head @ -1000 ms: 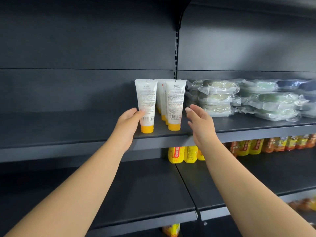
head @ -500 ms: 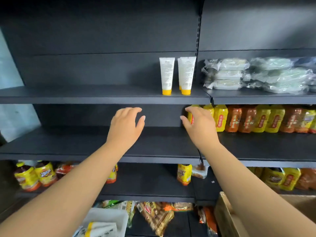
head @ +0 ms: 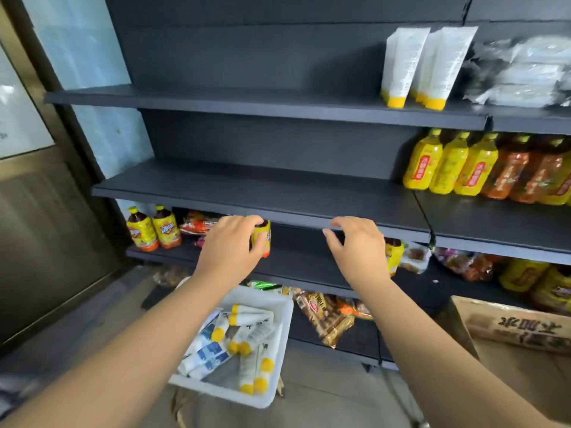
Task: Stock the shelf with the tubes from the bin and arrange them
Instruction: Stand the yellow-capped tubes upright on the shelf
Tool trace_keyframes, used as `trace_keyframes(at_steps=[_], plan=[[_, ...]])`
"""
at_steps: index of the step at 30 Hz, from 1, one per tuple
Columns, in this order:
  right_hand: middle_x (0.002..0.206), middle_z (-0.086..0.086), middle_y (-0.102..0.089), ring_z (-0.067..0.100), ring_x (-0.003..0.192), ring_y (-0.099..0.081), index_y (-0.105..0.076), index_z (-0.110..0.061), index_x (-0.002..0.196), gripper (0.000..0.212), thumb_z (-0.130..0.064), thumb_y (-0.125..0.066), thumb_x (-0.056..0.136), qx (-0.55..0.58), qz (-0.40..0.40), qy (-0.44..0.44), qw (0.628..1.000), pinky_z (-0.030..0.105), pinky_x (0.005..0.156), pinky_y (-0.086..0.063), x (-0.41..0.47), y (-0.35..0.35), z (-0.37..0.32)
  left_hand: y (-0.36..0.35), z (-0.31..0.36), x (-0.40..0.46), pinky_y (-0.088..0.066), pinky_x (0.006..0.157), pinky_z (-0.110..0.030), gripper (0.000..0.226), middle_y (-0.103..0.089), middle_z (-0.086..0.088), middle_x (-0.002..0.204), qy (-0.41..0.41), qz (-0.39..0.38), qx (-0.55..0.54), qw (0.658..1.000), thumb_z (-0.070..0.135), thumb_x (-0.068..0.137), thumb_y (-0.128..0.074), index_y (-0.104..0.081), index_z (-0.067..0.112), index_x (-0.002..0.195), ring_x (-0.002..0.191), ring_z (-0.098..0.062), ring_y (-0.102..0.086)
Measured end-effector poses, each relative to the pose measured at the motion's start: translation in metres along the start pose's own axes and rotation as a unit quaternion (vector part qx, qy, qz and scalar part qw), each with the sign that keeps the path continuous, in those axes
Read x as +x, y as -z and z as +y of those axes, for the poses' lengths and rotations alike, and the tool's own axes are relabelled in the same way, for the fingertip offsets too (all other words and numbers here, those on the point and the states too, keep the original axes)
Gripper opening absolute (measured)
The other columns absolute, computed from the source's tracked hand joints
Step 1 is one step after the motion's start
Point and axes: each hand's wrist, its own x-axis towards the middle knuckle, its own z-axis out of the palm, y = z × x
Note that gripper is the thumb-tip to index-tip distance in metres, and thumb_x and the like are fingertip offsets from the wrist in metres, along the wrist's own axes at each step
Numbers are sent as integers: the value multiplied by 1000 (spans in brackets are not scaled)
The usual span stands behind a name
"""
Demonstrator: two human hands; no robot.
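Several white tubes with yellow caps (head: 415,67) stand cap-down in a tight group at the right end of the upper dark shelf (head: 247,105). Below, a white bin (head: 279,359) sits on the floor with several more tubes (head: 244,335) lying loose in it, some with blue labels. My left hand (head: 230,247) and my right hand (head: 358,248) hover in the air in front of the lower shelves, above the bin. Both hold nothing, with fingers curled and apart. The shelved tubes are far up and to the right of both hands.
Clear-wrapped packs (head: 525,72) lie stacked right of the tubes. Yellow and orange drink bottles (head: 463,166) fill the second shelf's right side. More bottles (head: 153,228) and snack packets (head: 327,316) sit lower down. A cardboard box (head: 513,332) stands at the right; a dark door is at the left.
Both hands have dropped from the tubes on the upper shelf to below the second shelf. My view has tilted down and back, bringing the bin into sight.
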Motion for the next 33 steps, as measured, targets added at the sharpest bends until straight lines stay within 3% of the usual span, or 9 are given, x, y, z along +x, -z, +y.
trace_keyframes(at_steps=[10,15,22,28,33], plan=[[118,6,-64,26,114,-50,-62,-13,116,33,-33,-49,93,-8,-124,-81,989,32,91,-36,-58,-140,-88,-23,-164,-67,-44,77,-38,31,-68,-10,92,62,-110,-48,991,25,88,-49,-63,6,108,93,-34,-57],[127,2,-59,24,123,-44,-60,-16,120,35,-35,-46,95,-14,-187,-135,973,31,101,-29,-72,-187,-100,-46,-211,-80,-41,68,-32,25,-66,-8,96,126,-153,-84,977,21,91,-53,-62,6,108,91,-30,-56],[120,7,-62,27,114,-51,-61,-11,117,32,-29,-47,95,30,-243,-209,947,34,91,-43,-67,-254,-86,-96,-245,-71,-46,77,-34,25,-66,-10,102,201,-223,-110,947,23,92,-50,-60,8,110,95,-28,-60],[118,9,-64,28,109,-55,-62,-9,114,30,-27,-48,94,52,-279,-269,920,32,89,-43,-44,-313,-52,-158,-265,-50,-43,82,-32,27,-65,-9,110,252,-296,-104,915,25,94,-48,-57,10,114,102,-27,-58],[119,9,-64,28,110,-55,-62,-10,114,30,-28,-48,93,65,-321,-333,884,32,89,-43,-28,-366,-20,-217,-282,-33,-37,77,-24,27,-64,-10,113,308,-339,-114,881,26,94,-47,-56,10,114,101,-25,-59]])
